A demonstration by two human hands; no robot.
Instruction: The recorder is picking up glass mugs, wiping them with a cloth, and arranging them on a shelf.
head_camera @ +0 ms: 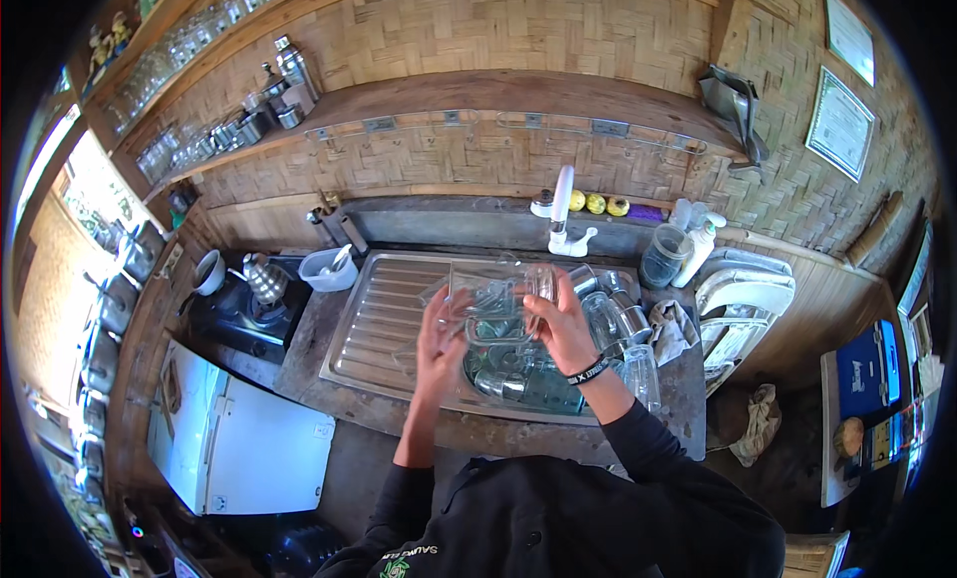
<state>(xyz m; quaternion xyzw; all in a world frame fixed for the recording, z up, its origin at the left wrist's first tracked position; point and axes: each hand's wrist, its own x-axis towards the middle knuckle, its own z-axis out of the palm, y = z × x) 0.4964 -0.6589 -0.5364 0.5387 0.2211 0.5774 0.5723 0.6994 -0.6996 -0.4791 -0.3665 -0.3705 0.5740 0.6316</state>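
Over the sink (463,369) I hold a clear glass mug (495,294) with a handle, tilted onto its side. My right hand (562,327), with a black wristband, grips its thick base end. Motion blurs my left hand (439,342), whose fingers are around the other end of the mug. Below, several glasses and mugs (549,387) lie in the sink bowl, partly hidden by my hands. Metal cups (632,316) and more glasses (641,372) crowd the bowl's right side. To the left is the ribbed steel drainboard (385,320).
A white faucet (572,243) stands behind the bowl. Right of it are a dark-filled clear container (664,255), a pump bottle (697,255) and a crumpled cloth (673,331). Leftward are a plastic tub (326,271), a metal kettle (265,280) on a stove and a white fridge (265,443).
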